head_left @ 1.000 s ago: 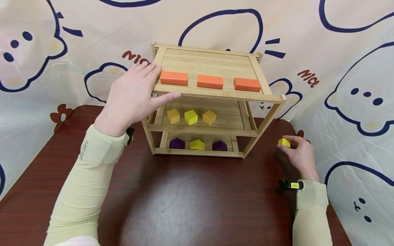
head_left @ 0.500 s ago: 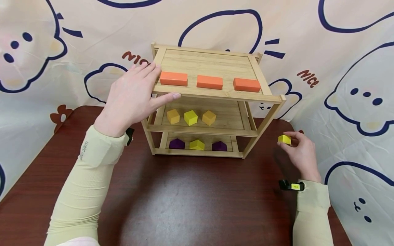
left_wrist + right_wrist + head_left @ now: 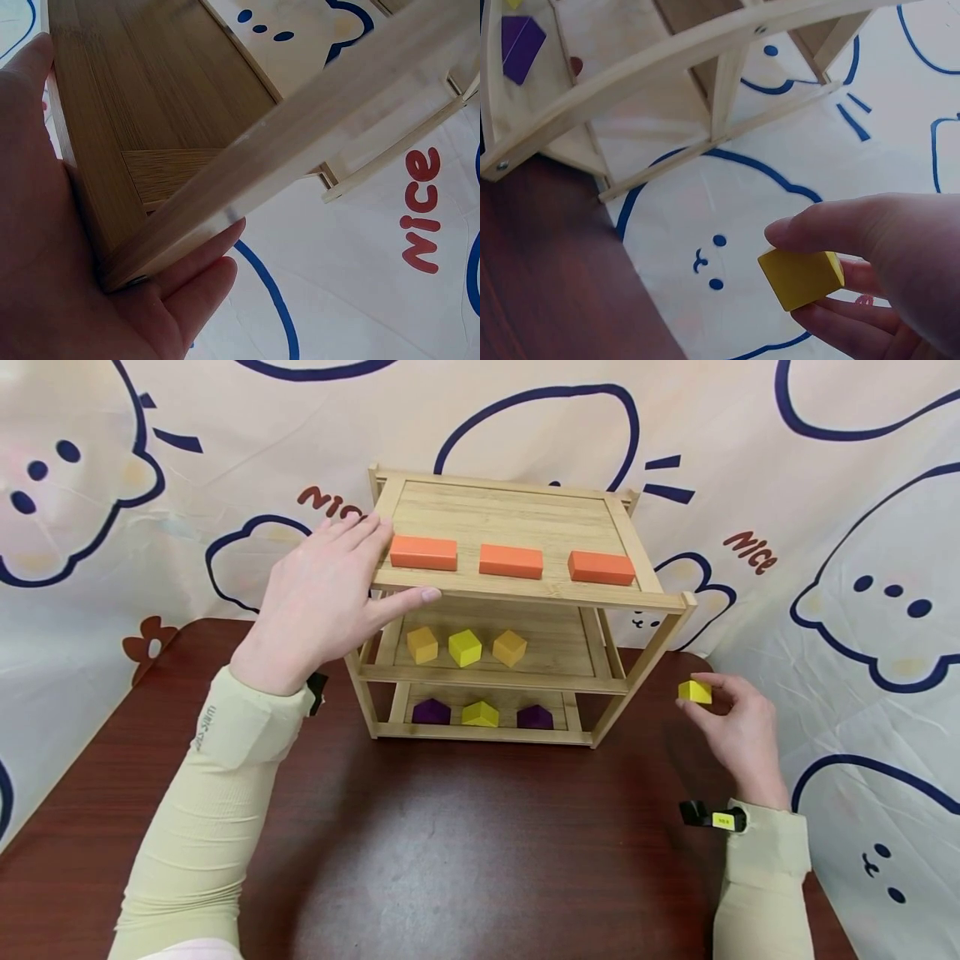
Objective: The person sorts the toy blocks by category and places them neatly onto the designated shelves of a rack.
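A light wooden three-tier shelf point(image 3: 525, 592) stands on the table. My left hand point(image 3: 318, 593) rests on its upper left corner, fingers straight, thumb along the front edge; the left wrist view shows the shelf's corner point(image 3: 124, 270) against the palm. To the right of the shelf, my right hand point(image 3: 738, 727) pinches a small yellow block point(image 3: 695, 692) between thumb and fingers. The right wrist view shows this yellow block point(image 3: 799, 277) apart from the shelf. Three orange rectangular blocks point(image 3: 511, 561) lie in a row along the top tier's front.
On the middle tier sit two orange-yellow blocks point(image 3: 423, 645) and a yellow block point(image 3: 465, 647). The bottom tier holds two purple blocks point(image 3: 431, 711) around a yellow one point(image 3: 480, 713). A printed cloth point(image 3: 847, 610) hangs behind and beside the dark wooden table point(image 3: 465, 835).
My right hand has moved slightly up and to the right in the head view, carrying the yellow block. The left hand and the shelf have stayed in place.
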A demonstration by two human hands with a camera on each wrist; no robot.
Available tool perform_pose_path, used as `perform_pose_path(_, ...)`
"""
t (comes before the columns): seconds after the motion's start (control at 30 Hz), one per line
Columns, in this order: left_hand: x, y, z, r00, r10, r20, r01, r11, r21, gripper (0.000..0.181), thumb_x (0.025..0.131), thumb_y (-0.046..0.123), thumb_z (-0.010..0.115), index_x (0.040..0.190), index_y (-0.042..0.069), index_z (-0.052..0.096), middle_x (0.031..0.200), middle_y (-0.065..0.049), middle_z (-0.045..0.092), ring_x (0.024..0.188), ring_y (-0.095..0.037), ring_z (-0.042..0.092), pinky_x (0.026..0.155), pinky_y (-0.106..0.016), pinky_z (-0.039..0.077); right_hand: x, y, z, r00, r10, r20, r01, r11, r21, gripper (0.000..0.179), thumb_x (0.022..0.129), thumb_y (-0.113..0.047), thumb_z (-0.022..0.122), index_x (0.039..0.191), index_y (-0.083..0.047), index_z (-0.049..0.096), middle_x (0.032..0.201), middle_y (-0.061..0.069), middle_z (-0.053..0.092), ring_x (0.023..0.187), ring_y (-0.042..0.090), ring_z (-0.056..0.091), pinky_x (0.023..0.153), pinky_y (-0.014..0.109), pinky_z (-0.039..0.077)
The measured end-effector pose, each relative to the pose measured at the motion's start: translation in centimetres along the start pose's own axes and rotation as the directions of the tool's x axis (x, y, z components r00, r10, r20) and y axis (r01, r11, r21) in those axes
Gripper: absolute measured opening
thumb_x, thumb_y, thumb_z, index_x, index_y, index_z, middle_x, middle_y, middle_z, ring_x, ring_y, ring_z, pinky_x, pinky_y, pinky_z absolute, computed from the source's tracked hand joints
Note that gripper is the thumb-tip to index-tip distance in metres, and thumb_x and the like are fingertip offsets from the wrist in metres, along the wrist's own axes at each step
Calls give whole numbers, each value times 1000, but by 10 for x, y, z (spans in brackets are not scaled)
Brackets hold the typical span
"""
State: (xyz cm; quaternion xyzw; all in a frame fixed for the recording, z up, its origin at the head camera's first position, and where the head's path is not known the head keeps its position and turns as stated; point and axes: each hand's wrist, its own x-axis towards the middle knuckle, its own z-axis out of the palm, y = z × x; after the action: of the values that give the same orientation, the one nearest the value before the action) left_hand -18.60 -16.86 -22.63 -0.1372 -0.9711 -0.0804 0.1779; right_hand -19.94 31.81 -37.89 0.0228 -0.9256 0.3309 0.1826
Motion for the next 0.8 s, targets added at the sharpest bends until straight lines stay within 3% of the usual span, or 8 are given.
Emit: perform_pose_path(0.8, 0, 0, 1, 1000, -6, -3, 6, 1000, 2, 102, 90, 82, 42, 157, 6, 37, 159, -16, 38, 146, -37, 32, 116, -55, 27, -11, -47, -19, 989, -90, -116, 93, 995, 25, 45, 87, -18, 84, 130, -14, 71, 120, 4, 66, 95, 11, 61, 80, 8, 47)
